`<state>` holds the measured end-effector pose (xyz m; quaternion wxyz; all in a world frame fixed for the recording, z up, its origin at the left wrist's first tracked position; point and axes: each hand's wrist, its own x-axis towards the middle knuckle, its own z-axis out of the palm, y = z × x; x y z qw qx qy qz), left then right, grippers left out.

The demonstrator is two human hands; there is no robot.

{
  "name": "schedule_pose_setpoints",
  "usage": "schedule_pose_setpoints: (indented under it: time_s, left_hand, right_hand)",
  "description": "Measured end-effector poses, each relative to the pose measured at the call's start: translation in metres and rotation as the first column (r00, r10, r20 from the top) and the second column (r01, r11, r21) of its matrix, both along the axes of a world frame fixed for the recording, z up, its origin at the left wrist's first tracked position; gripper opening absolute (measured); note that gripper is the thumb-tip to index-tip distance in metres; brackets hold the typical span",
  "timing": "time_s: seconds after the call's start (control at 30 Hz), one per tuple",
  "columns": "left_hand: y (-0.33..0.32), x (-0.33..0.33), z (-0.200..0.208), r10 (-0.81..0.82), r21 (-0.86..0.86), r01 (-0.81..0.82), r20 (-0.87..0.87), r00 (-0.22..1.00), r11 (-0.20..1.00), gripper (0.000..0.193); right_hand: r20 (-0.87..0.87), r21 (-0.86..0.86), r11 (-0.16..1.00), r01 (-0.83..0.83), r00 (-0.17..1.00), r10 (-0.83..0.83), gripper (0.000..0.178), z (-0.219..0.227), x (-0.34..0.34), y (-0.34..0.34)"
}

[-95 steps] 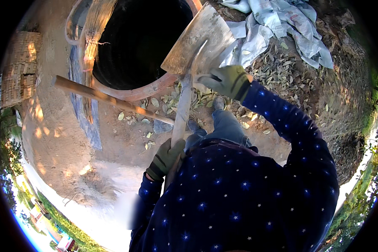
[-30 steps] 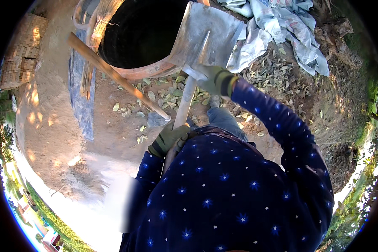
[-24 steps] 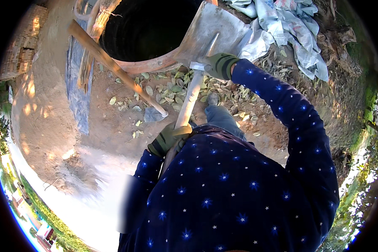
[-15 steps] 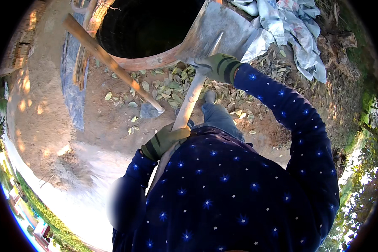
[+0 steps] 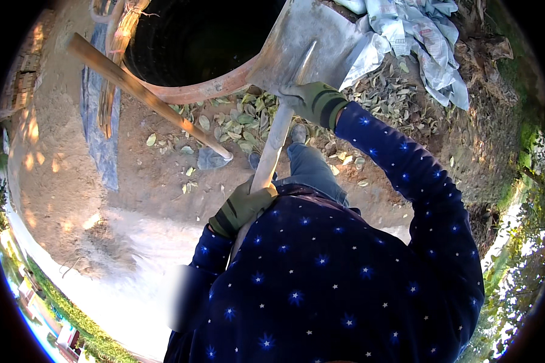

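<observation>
I hold a shovel in both gloved hands, its wide grey metal blade (image 5: pixel 306 39) pointing away from me. My right hand (image 5: pixel 316 103), in a green glove with dark bands, is closed around the socket where blade meets handle. Lower down, close to my waist, my left hand (image 5: pixel 243 207) wraps the pale wooden shovel handle (image 5: pixel 275 142). The handle's rear end passes beside my body and is partly hidden by my left arm and shirt. The blade overlaps the reddish rim (image 5: pixel 209 89) of a dark round pit; I see no load on the blade.
To the left a hoe (image 5: pixel 145 94) stands slanted, its blade on the soil. Behind it are a bundle of sticks (image 5: pixel 112 66) and a bluish sheet (image 5: pixel 101 154). Crumpled white plastic sacks (image 5: pixel 418 45) lie at the far right. Dry leaves (image 5: pixel 242 118) litter the ground by my feet.
The view has shifted slightly, so the hoe, pit and blade appear farther left. Both hands keep their hold on the shovel, and more of my left foot shows beside the handle.
</observation>
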<state>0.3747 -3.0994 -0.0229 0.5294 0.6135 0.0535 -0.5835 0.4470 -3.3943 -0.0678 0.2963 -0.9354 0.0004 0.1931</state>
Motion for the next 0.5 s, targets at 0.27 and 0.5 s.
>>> schedule_pose_setpoints:
  time_s: [0.27,0.5]
  left_hand:
    - [-0.008,0.001,-0.004,0.02,-0.015,-0.02,-0.005,1.0,1.0,0.027]
    - [-0.007,0.001,-0.008,0.041,-0.059,-0.039,0.026,0.999,0.998,0.029]
  right_hand:
    - [0.102,0.056,0.997,0.046,0.993,-0.052,0.032,0.002,-0.006,-0.004]
    - [-0.024,-0.052,0.998,-0.018,1.0,0.017,0.033,0.012,0.046,0.017]
